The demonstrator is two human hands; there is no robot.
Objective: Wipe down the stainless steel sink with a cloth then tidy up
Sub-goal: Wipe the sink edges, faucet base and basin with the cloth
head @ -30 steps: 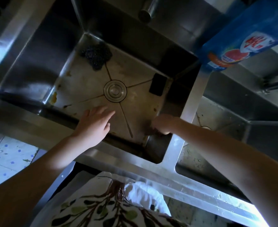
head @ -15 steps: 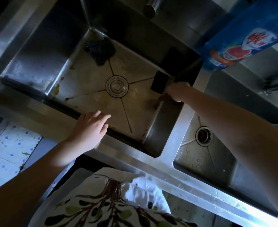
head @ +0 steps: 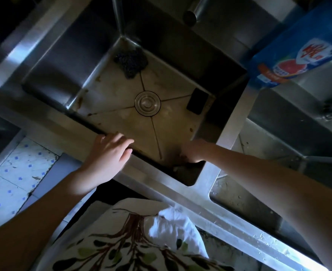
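Bracing on the near rim of the square stainless steel sink, the left hand lies flat with its fingers relaxed and slightly apart, probably steadying the lean. The right hand reaches into the shadowed near right corner of the basin with knuckles curled; I cannot tell whether it clamps a cloth. Beyond it, the dull basin floor shows brown stains along its left edge, with a round metal drain cover at the centre and a dark wiry scourer in the far corner.
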